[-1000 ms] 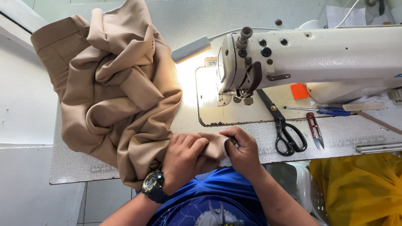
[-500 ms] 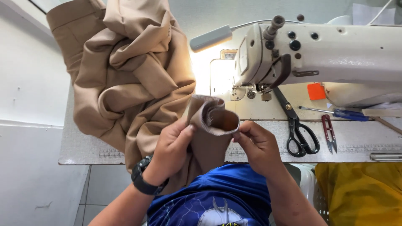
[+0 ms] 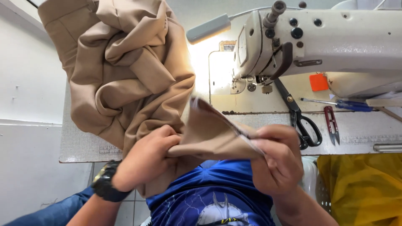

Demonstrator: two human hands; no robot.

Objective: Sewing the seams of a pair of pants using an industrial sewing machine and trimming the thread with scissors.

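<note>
A pale sewing table [image 3: 83, 146] is carrying a white sewing machine [image 3: 335, 46] at the right. A heap of tan cloth [image 3: 125, 71] is lying across its left part. Black scissors [image 3: 299, 115] are lying beside the machine, red snips [image 3: 331, 123] just right of them, and a blue screwdriver [image 3: 343, 104] near those.

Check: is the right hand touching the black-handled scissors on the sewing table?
Cannot tell. In the head view the right hand grips the tan fabric and overlaps the black-handled scissors' handles, hiding any contact or gap.
</note>
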